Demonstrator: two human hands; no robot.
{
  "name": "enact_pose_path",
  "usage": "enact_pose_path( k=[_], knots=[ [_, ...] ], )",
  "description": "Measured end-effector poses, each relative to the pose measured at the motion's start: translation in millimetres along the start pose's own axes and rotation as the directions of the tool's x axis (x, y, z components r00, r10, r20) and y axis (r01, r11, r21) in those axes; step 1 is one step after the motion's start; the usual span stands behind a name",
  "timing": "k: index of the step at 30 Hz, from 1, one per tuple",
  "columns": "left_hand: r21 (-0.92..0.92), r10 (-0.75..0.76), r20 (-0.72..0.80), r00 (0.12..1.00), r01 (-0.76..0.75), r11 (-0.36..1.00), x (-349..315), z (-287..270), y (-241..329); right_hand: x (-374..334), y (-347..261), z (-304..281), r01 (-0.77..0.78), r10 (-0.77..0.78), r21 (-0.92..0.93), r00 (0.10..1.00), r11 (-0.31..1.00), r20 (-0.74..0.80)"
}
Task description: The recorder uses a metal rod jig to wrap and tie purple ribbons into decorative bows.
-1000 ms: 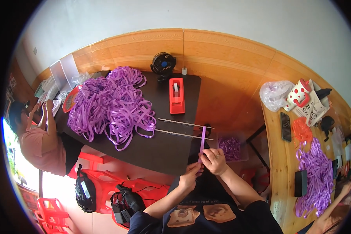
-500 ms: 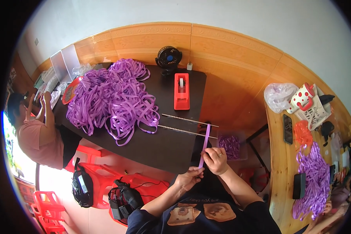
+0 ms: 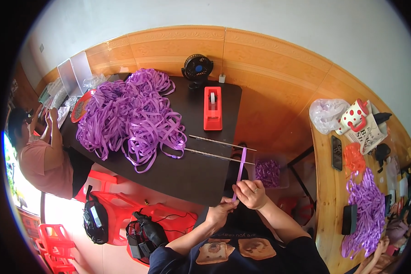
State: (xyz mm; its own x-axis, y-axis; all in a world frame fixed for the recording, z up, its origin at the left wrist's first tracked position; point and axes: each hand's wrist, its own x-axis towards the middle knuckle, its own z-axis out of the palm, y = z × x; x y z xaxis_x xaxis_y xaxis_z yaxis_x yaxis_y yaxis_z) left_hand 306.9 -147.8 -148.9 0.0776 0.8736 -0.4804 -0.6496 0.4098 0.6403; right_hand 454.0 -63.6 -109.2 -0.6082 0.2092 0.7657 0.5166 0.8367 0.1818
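A purple ribbon strap (image 3: 241,168) stretches from two thin metal rods (image 3: 221,141) down toward my body. The rods jut past the right edge of the dark table (image 3: 192,178), and the strap's far end reaches their tips. My left hand (image 3: 220,213) is closed on the strap's near end, with fingertips pinched together. Just above and to the right, my right hand (image 3: 251,193) is closed on the same strap; the fingers hide how it is gripped. A large tangled heap of purple straps (image 3: 132,114) lies on the table's left side.
A red tape dispenser (image 3: 212,118) and a black fan (image 3: 197,68) stand on the table. Below the rod tips is a bin of purple straps (image 3: 268,172). A wooden table (image 3: 326,196) at right holds more straps. Another person (image 3: 43,157) works at left; red stools (image 3: 114,205) stand nearby.
My left hand has shifted slightly down, and my right hand has moved slightly down and left along the strap. At the far right, another person's hands have moved up.
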Motion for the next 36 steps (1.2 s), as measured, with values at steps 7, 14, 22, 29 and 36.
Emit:
enact_pose_path(
  k=[7,14,22,29,36],
  knots=[
    [0.072,0.215,0.168,0.962,-0.230,0.971,-7.1,-0.8,-0.1,15.5,-0.2,-17.0,0.106,-0.104,-0.041,0.993,0.993,0.062],
    [0.254,0.006,0.141,0.990,-0.042,0.966,14.3,-8.1,-7.0,72.7,25.9,-33.0,-0.178,0.202,0.229,0.976,0.957,-0.086],
    [0.222,0.139,0.189,0.972,-0.180,0.958,56.5,31.0,-0.9,90.3,113.3,17.7,-0.652,0.687,0.697,0.654,0.298,0.318],
    [0.172,0.397,0.069,0.915,-0.403,0.899,100.2,56.0,13.9,39.1,133.3,69.7,-0.688,0.634,0.633,0.321,-0.353,0.703],
    [0.147,0.443,0.016,0.897,-0.440,0.886,107.5,60.7,19.3,60.3,136.3,60.8,-0.627,0.646,0.712,0.407,-0.317,0.646]
  ],
)
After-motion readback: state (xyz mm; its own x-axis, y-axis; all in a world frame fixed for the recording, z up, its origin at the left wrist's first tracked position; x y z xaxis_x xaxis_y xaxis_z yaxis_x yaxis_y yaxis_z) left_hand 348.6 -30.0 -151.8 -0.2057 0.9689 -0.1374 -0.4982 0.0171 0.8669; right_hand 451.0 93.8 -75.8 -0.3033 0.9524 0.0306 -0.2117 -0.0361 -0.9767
